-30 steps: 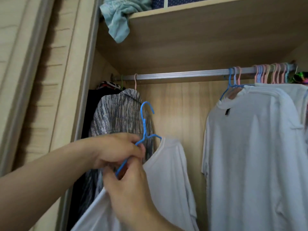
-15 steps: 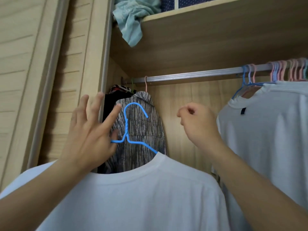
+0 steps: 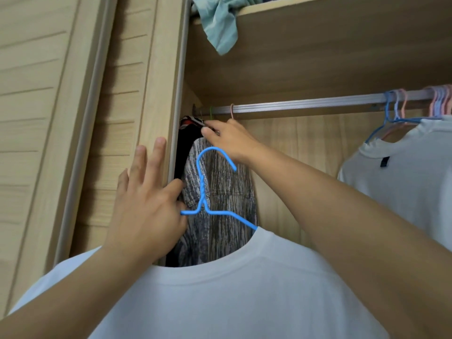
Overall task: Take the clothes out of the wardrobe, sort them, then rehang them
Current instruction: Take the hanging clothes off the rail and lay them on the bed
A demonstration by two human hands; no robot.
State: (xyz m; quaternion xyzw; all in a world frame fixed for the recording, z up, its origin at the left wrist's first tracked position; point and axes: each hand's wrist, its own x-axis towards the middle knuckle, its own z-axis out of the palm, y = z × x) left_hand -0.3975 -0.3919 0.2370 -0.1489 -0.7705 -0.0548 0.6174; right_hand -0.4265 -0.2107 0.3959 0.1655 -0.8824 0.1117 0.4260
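Head view: the left hand is holding the blue hanger with the white T-shirt — upper fingers spread — while the right hand is pinching garments at the rail. Rehanging; next, probably hooking the hanger on.

Wood, metal and cloth before us.
We saw a matt wood-grain door, a ribbed, dully shining metal rail, a glossy blue hanger, a smooth white cloth shirt and a streaky grey garment.
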